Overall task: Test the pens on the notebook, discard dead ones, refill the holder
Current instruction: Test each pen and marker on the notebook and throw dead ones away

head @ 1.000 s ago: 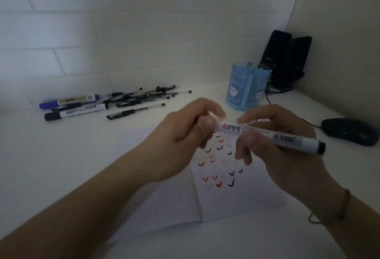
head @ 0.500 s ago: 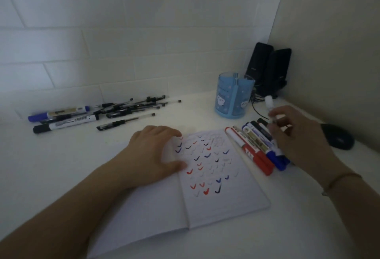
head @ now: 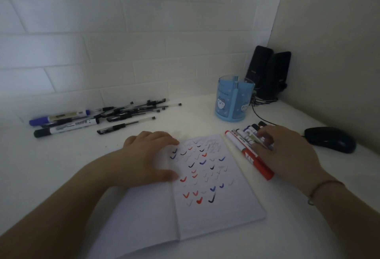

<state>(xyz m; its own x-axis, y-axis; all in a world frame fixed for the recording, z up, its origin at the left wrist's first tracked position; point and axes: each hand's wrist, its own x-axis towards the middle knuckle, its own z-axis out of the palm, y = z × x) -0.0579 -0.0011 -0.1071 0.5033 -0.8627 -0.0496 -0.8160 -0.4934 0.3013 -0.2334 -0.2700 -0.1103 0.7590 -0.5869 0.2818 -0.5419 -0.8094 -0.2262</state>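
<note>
Right hand [head: 287, 154] covers the markers [head: 244, 145] beside the notebook [head: 205, 207], its grip unclear; left hand [head: 148, 158] lies flat on it.

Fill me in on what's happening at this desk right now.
A person is sorting pens. Their left hand rests on the open notebook, whose right page is covered in red, blue and black test ticks. Their right hand lies over a row of markers just right of the notebook. Another pile of pens lies near the wall, and the blue holder looks empty.
</note>
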